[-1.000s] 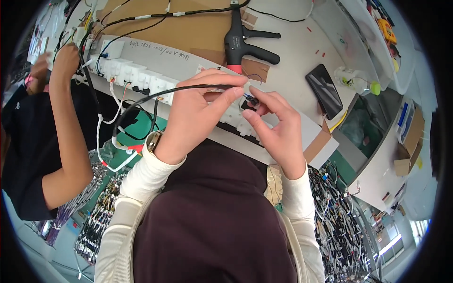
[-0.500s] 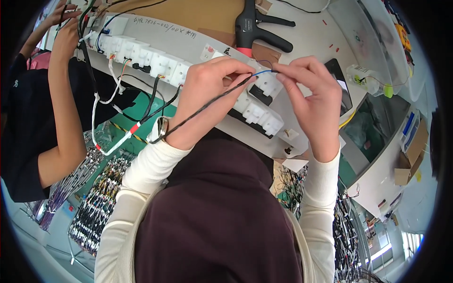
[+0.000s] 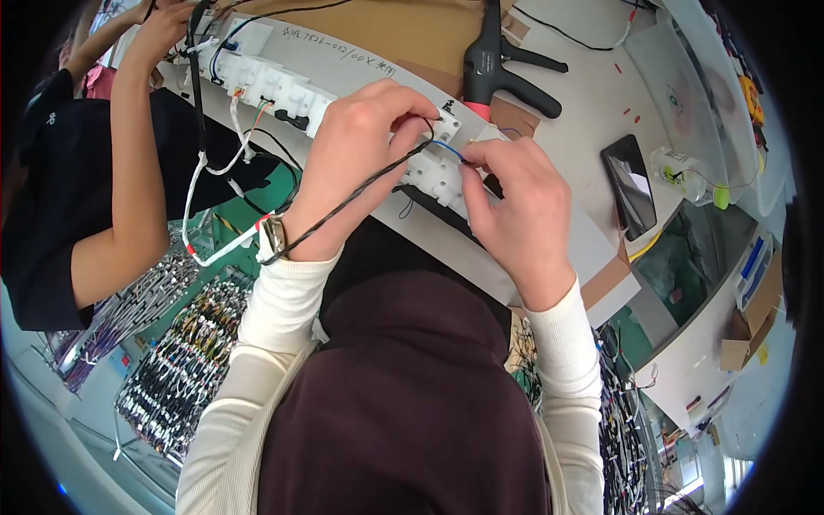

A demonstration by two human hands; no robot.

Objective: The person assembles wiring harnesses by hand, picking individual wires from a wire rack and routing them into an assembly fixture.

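Note:
My left hand point(image 3: 365, 142) is closed in a pinch on a black sheathed wire point(image 3: 365, 186), which runs back over my wrist. A short blue wire point(image 3: 446, 149) comes out of its end and spans the gap to my right hand point(image 3: 519, 202). Thumb and forefinger of that hand pinch the blue wire's other end, whose tip is hidden. Both hands are just above a row of white fixture blocks point(image 3: 429, 182) on the bench. A white-wrapped cable point(image 3: 225, 255) with red bands hangs from the bench's near side, left of my left wrist.
A black pistol-handled tool point(image 3: 489, 73) with a red band lies at the far side, a phone point(image 3: 629, 187) to the right. Clear plastic bins point(image 3: 717, 94) stand at far right. At left, a co-worker's arm point(image 3: 137, 163) reaches over the bench. Cable bundles point(image 3: 189, 352) hang below left.
Both hands have moved left and slightly nearer together, still pinching the wires. My right hand has come lower, uncovering the phone. The whole view has shifted a little.

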